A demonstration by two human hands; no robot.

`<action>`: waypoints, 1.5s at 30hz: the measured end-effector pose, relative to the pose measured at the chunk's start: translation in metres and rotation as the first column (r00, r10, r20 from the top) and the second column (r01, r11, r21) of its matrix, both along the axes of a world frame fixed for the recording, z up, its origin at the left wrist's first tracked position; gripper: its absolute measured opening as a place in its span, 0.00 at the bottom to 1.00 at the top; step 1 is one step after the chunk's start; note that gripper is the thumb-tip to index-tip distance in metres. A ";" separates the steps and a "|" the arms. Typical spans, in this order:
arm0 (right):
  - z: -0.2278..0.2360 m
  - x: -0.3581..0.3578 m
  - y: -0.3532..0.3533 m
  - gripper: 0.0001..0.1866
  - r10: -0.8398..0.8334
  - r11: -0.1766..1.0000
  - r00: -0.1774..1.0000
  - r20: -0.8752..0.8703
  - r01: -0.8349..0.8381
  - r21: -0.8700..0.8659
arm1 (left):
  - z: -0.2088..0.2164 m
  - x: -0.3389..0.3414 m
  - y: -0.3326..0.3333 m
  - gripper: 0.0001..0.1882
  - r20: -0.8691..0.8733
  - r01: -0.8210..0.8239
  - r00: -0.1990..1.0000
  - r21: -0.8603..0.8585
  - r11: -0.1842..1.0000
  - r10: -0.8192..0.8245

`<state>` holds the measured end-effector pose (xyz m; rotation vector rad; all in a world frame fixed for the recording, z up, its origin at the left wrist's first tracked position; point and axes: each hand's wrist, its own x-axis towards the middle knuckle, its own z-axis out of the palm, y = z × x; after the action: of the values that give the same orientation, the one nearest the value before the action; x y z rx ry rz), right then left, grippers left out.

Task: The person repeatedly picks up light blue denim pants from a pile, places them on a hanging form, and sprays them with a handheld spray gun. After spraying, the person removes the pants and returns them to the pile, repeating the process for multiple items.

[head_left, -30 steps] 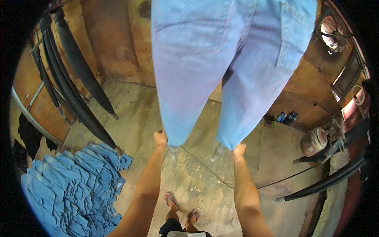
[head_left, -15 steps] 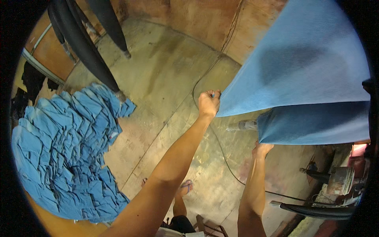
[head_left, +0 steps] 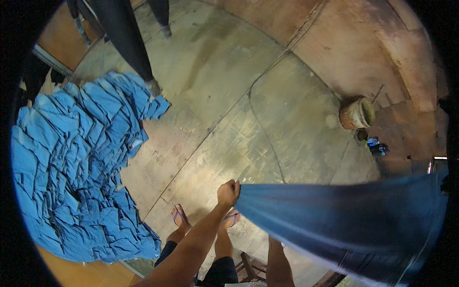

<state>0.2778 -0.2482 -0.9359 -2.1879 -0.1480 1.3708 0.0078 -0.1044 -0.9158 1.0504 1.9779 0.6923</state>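
Note:
My left hand (head_left: 228,193) is closed on the gathered end of a pair of blue jeans (head_left: 344,215). From that fist the denim stretches out to the right edge of the view, widening and darkening as it goes. My right forearm (head_left: 280,265) comes up from the lower edge and passes behind the cloth, so the right hand and its fingers are hidden. On the left lies a large heap of crumpled blue jeans (head_left: 76,167), well apart from my hands.
Black, tapering leg-shaped forms (head_left: 126,43) with grey ends reach down at the upper left. A dirty bucket (head_left: 351,116) stands on the right, near the wall. A thin cable (head_left: 267,136) crosses the floor. Part of a wooden stool (head_left: 248,268) shows at the bottom.
My left hand has come down and slightly left with the denim. Only one stretched piece shows where two legs were apart. My right hand has gone behind the cloth, and the bucket has come into view.

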 end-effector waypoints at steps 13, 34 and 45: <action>-0.117 -0.142 -0.191 0.38 0.477 0.516 0.642 -0.601 -0.758 -0.400 | -0.172 -0.349 -0.580 0.11 -0.159 -0.227 0.784 -0.973 -0.039 -0.600; 0.257 -0.347 0.017 0.26 0.848 -0.249 -0.303 0.435 -0.952 -0.179 | 0.170 -0.436 -0.407 0.22 0.130 -0.446 0.869 -0.217 0.869 0.478; 0.637 -0.772 -0.048 0.20 0.919 -0.349 -0.302 0.253 -0.328 0.878 | 0.689 -0.715 -0.700 0.16 0.465 -0.648 0.262 0.734 -0.203 0.846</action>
<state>-0.4943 -0.2962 -0.2990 -0.0477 -2.0999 2.0599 -0.7075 -0.8045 -0.2266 0.0358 2.3086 2.6954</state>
